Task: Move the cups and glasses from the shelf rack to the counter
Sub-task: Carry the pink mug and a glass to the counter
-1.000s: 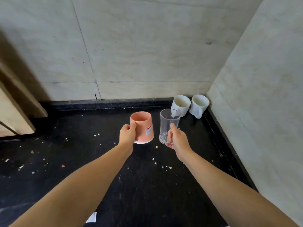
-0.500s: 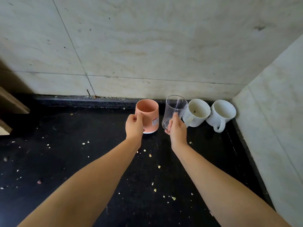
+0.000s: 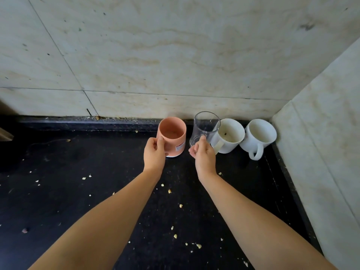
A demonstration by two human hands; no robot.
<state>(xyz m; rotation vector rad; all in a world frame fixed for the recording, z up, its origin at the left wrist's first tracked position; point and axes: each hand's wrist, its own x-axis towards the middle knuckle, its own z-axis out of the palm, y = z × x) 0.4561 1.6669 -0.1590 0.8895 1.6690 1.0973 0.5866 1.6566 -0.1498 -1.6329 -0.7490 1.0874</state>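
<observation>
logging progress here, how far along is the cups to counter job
Done: two white mugs already stand on the black counter in the corner. In hand: the left hand holds the pink cup and the right hand holds the clear glass, both at the back wall beside the mugs, each grip not yet released. Left: letting go; the shelf rack is out of view, so any remaining pieces can't be counted.

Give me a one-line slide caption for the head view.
Left hand holds pink cup, right hand holds clear glass, beside two white mugs on the black counter.

Label print on cup illegible
</observation>
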